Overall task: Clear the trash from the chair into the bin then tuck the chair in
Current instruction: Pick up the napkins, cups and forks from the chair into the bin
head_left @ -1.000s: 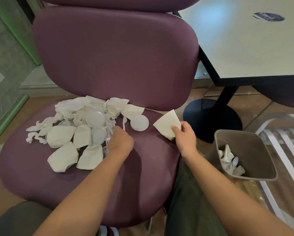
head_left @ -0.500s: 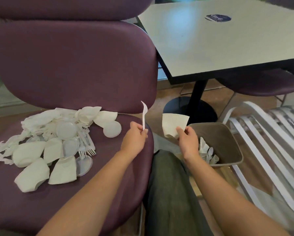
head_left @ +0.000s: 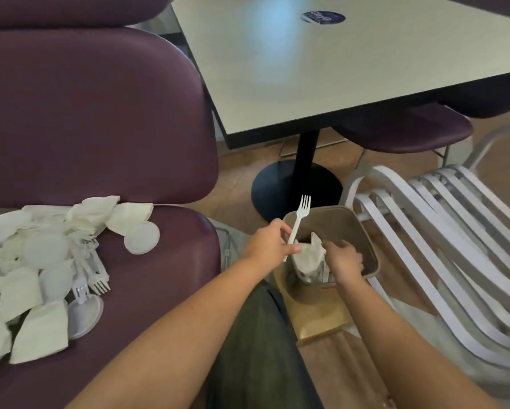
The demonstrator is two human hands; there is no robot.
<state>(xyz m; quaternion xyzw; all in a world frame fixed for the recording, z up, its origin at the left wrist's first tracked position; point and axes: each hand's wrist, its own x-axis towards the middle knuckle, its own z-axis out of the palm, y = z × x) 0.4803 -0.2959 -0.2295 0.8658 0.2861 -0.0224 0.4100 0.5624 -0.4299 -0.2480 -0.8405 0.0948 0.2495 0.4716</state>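
The left hand (head_left: 268,244) pinches a white plastic fork (head_left: 298,225) low on its handle, tines up, holding it over the near-left rim of the bin (head_left: 366,231). The right hand (head_left: 343,259) is down inside the bin with its fingers loosely spread over a crumpled paper cup (head_left: 308,256); whether it grips the cup or has just let go, I cannot tell. The fork sits right at the rim and leans outward, so if released here it could tip over the edge and land on the floor rather than inside; it likely needs to come further over the opening first. The bin stands on a brown pad on the floor, just beside the chair (head_left: 159,276), and a hard push from the right hand might tilt it. A large heap of trash (head_left: 41,261), with paper cups, round lids and forks, lies on the left of the seat, so much clearing remains, and the chair is not yet tucked under the table (head_left: 351,69).
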